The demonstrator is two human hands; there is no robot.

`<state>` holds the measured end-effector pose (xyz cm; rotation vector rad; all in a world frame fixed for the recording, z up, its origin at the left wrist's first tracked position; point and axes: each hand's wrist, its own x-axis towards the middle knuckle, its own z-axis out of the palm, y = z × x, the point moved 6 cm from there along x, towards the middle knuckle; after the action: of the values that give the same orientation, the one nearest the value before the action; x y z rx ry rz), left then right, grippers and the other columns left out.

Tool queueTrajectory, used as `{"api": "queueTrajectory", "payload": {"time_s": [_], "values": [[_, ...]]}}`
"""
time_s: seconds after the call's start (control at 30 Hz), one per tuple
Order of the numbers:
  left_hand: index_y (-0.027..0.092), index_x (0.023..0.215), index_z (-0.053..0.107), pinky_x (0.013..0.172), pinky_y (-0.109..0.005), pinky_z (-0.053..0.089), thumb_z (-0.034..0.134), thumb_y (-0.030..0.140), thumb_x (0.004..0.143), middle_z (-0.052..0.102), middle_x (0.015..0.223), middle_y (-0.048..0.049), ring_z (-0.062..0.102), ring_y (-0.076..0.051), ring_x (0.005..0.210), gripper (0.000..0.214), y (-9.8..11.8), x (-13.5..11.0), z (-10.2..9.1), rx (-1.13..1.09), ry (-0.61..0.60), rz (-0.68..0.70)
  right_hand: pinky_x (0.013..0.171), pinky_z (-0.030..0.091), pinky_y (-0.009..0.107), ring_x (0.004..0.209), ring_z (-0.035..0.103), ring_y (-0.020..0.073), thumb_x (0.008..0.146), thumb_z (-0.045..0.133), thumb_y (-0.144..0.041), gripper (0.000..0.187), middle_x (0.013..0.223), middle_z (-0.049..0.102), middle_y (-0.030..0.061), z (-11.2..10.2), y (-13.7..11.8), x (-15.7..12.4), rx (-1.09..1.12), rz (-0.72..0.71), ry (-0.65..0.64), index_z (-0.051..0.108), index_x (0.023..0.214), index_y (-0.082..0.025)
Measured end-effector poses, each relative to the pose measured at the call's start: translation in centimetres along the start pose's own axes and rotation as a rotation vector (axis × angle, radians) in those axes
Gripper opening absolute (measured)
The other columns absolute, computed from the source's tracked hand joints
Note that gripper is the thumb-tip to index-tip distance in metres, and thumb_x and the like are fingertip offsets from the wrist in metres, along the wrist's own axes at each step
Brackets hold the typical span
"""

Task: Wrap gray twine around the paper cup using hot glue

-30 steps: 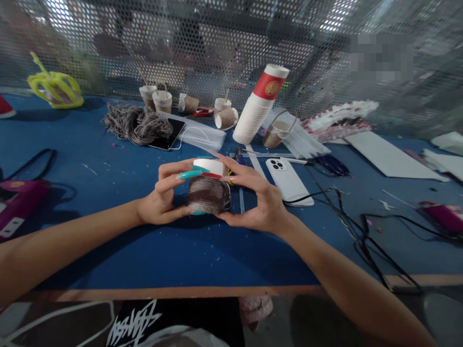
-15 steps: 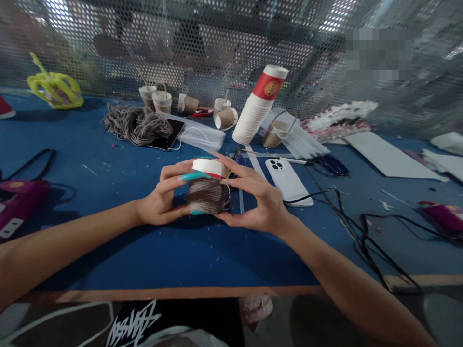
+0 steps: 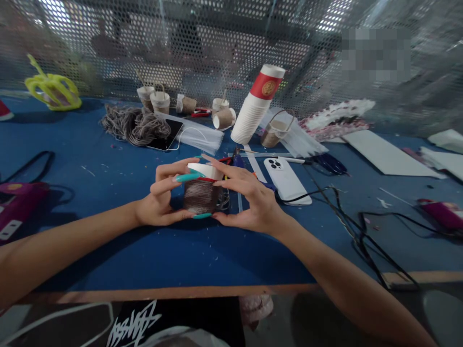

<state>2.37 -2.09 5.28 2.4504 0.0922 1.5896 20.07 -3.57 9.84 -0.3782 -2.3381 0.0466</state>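
Note:
Both hands hold a paper cup wrapped in brown string [image 3: 201, 194] just above the blue table [image 3: 144, 250]. Its white rim with a red band points up and away. My left hand [image 3: 159, 202] grips the cup's left side, thumb underneath and long teal nails across the top. On the cup's right side my right hand [image 3: 249, 200] presses with thumb below and fingers reaching over the rim.
A leaning stack of paper cups [image 3: 255, 108] stands behind, near a white phone [image 3: 285, 179] with a black cable [image 3: 347, 217]. A bundle of brown string [image 3: 135, 124] lies on a dark phone. Several wrapped cups [image 3: 161, 100] sit at the mesh wall. A magenta glue gun [image 3: 16, 205] lies at the left.
The cup has tilted upright a little and dropped slightly toward the table; both hands kept their grip and shifted with it.

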Motion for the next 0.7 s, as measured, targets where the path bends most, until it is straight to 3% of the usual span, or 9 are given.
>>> {"api": "queueTrajectory", "payload": {"time_s": [0.1,0.23,0.43,0.7], "values": [[0.043,0.151,0.018,0.116,-0.06,0.044,0.076,0.025,0.081,0.04,0.133,-0.0045,0.042,-0.031,0.14,0.093,0.01,0.2,-0.06,0.013,-0.031,-0.043,0.105,0.052,0.049,0.136,0.054,0.0274,0.079,0.076,-0.019,0.056,0.144,0.056,0.0213,-0.01,0.05,-0.01,0.028,-0.001,0.028,0.043,0.125,-0.023],[0.039,0.153,0.015,0.118,-0.063,0.039,0.073,0.025,0.084,0.041,0.131,-0.007,0.04,-0.031,0.139,0.091,0.24,0.18,0.0,0.054,-0.091,-0.053,0.106,0.05,0.051,0.139,0.05,0.0285,0.079,0.077,-0.018,0.059,0.146,0.053,0.0218,0.02,0.12,0.0,0.084,-0.018,0.04,0.042,0.126,-0.023],[0.042,0.151,0.019,0.115,-0.063,0.041,0.072,0.026,0.084,0.04,0.131,-0.005,0.041,-0.031,0.138,0.086,0.09,0.07,-0.04,0.01,-0.033,-0.04,0.109,0.05,0.051,0.141,0.046,0.0281,0.082,0.075,-0.018,0.059,0.15,0.051,0.0194,0.01,-0.05,0.03,0.072,-0.049,0.056,0.042,0.13,-0.024],[0.049,0.147,0.022,0.104,-0.058,0.054,0.072,0.029,0.082,0.031,0.134,-0.0042,0.042,-0.031,0.133,0.085,-0.31,-0.37,-0.48,0.014,0.046,-0.066,0.101,0.057,0.052,0.136,0.053,0.0296,0.081,0.076,-0.025,0.061,0.146,0.056,0.0143,-0.13,-0.03,-0.03,0.043,-0.007,0.109,0.041,0.132,-0.028]]}}
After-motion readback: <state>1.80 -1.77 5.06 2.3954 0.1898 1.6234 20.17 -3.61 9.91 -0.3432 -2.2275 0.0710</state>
